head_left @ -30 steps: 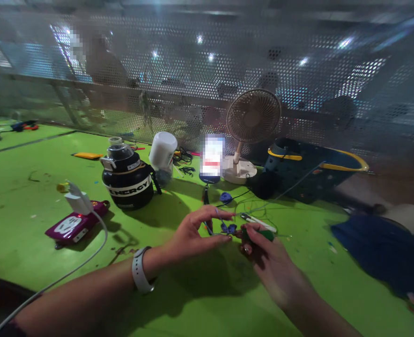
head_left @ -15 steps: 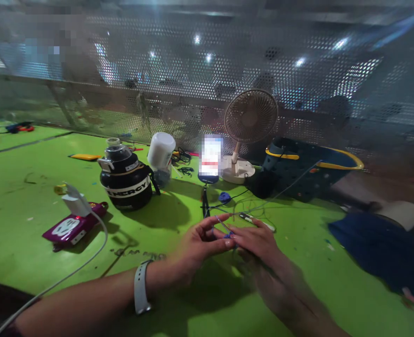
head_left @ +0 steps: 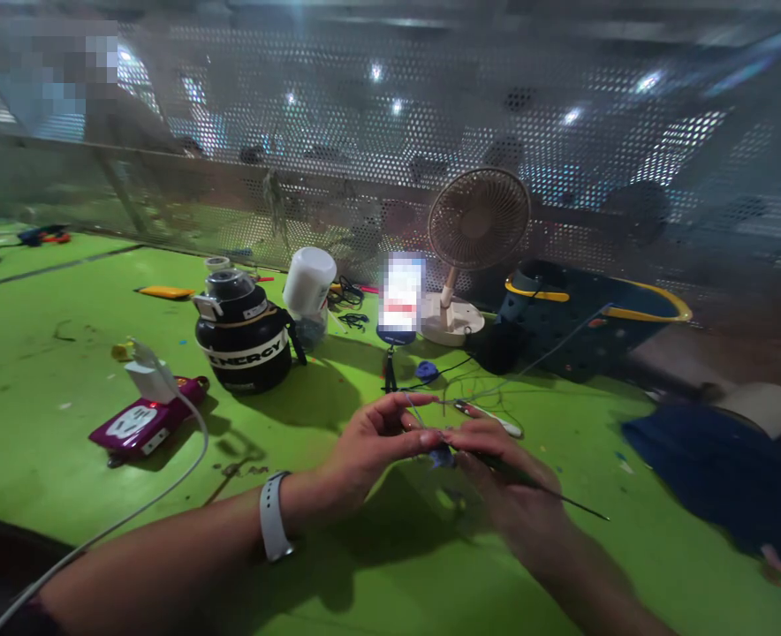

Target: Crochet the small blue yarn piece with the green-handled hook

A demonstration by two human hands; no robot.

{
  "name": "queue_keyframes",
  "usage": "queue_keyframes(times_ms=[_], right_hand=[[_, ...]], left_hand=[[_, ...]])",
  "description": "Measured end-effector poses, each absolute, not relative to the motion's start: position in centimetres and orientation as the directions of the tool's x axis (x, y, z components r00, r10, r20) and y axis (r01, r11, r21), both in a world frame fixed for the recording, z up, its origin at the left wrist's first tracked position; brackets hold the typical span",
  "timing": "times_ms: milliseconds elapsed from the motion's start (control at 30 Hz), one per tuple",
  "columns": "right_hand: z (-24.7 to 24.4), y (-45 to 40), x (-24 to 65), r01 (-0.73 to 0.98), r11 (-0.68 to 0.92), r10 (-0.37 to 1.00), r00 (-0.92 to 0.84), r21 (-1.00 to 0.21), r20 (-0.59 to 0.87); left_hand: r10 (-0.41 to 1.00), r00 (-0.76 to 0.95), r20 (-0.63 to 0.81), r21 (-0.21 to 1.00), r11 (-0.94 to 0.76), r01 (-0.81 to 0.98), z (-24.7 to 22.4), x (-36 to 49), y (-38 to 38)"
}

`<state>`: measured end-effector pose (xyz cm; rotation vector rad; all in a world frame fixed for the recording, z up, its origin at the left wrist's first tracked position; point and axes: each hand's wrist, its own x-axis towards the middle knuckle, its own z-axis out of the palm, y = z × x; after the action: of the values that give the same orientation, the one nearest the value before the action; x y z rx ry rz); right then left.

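My left hand (head_left: 364, 446) pinches a small blue crochet piece (head_left: 442, 457) between thumb and fingers, its index finger stretched out with yarn (head_left: 413, 406) running over it. Closed around a crochet hook (head_left: 572, 502), my right hand (head_left: 506, 473) meets the left at the fingertips. The hook's thin dark shaft sticks out to the lower right; its working tip is hidden at the stitches. Behind my hands lies a small blue-purple yarn piece (head_left: 426, 371). A white-handled tool (head_left: 496, 420) rests just beyond my right fingers, beside loose yarn strands.
On the green table (head_left: 284, 565), a purple power strip (head_left: 125, 426) with a charger and white cable stands left. Behind are a black jug (head_left: 245, 340), a white bottle (head_left: 309, 281), a lit phone (head_left: 401, 296), a fan (head_left: 479, 221) and a dark basket (head_left: 589, 340). Navy cloth (head_left: 715, 468) lies right.
My right hand has turned, so the hook's shaft now shows past it to the lower right. The blue crochet piece now shows below my fingertips. The camera view has shifted slightly.
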<state>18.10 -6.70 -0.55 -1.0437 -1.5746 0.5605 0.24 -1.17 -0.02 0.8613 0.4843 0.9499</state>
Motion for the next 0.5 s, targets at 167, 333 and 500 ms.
queue_keyframes(times_ms=[167,333,500], right_hand=[[-1.01,-6.92,17.79,0.348,0.519,0.832,0.005,-0.781,0.555],[-1.08,-6.84,17.8,0.386,0.588,0.779,-0.032,-0.711,0.627],[-0.39,-6.97,17.78,0.419,0.596,0.773,-0.068,-0.685,0.63]], left_hand=[[0.831,0.556,-0.003,0.807,0.33,-0.49,0.05,0.18,-1.6],[0.806,0.592,-0.021,0.806,0.364,-0.467,0.02,0.11,-1.72],[0.775,0.632,-0.031,0.833,0.37,-0.412,0.19,-0.2,-1.19]])
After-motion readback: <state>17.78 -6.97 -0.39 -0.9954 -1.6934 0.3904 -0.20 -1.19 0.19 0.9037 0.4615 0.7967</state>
